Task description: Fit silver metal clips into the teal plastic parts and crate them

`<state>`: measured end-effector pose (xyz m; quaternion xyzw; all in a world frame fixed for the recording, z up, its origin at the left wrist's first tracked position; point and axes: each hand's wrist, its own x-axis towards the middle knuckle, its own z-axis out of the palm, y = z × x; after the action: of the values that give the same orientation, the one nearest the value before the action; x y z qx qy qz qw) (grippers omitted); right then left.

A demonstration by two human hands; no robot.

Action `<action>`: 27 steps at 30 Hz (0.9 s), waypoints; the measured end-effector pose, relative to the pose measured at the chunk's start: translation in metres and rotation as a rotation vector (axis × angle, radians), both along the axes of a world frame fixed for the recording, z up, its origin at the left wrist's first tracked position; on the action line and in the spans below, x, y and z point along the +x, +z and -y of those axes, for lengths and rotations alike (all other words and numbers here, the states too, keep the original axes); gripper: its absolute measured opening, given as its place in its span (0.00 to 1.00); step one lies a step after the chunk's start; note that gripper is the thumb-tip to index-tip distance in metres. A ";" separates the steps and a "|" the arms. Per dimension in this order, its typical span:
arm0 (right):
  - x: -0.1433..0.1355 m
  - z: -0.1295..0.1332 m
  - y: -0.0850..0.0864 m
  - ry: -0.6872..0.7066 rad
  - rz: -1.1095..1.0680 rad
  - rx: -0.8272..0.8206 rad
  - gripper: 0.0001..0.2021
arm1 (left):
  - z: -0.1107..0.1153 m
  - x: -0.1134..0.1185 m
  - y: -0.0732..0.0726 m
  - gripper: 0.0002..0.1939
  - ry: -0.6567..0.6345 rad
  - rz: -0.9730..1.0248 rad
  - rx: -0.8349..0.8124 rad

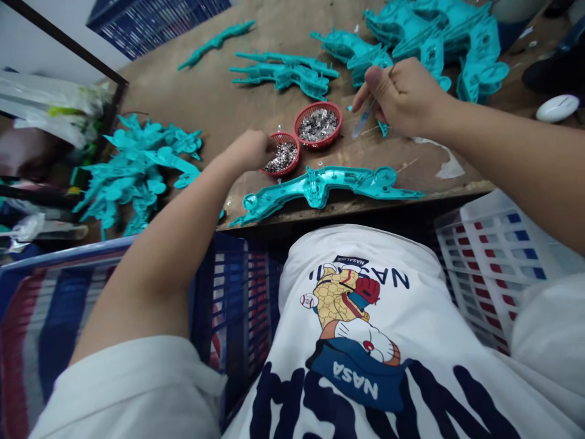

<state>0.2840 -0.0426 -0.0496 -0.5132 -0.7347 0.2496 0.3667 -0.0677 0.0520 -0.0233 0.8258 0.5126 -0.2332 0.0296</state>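
Note:
My left hand (253, 150) reaches to the rim of a small red basket (297, 160) holding tiny shiny metal pieces (284, 157); its fingertips are hidden there. My right hand (397, 92) is closed around a slim tool with a pale, see-through end (361, 124), pointing down toward the table; its exact kind is unclear. Between the hands stands a second red basket (340, 127), filled with larger silvery pieces (319, 124). In front of both baskets, a long turquoise plastic part (338, 180) lies along the table's near edge, with hollows and round ends.
Turquoise parts are heaped at the left (137, 164) and far right (439, 36); more lie at the back (287, 73). A white mouse-like object (557, 108) sits at the right. Below the table edge are a blue crate (247, 292) and a white basket (498, 244).

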 end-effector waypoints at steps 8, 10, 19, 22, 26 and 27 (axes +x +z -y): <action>0.000 -0.001 -0.014 0.165 -0.023 -0.097 0.20 | -0.033 0.000 -0.043 0.20 0.096 0.026 0.007; -0.001 -0.001 -0.014 0.190 0.005 -0.068 0.15 | -0.033 -0.005 -0.037 0.23 0.130 0.100 -0.007; -0.010 0.007 -0.008 0.230 0.040 -0.039 0.16 | -0.028 -0.006 -0.026 0.17 0.222 0.257 0.033; -0.010 0.007 -0.011 0.229 0.070 -0.042 0.16 | -0.040 -0.008 -0.030 0.13 0.206 0.117 -0.057; -0.010 0.005 -0.017 0.246 0.094 -0.052 0.15 | -0.053 -0.007 -0.042 0.21 0.118 0.073 0.048; -0.010 0.004 -0.018 0.255 0.095 -0.048 0.16 | -0.054 -0.005 -0.046 0.24 0.097 0.064 0.072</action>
<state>0.2738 -0.0467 -0.0676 -0.4357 -0.8043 0.2869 0.2845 -0.0728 0.1060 -0.0691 0.8075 0.5590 -0.1864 0.0277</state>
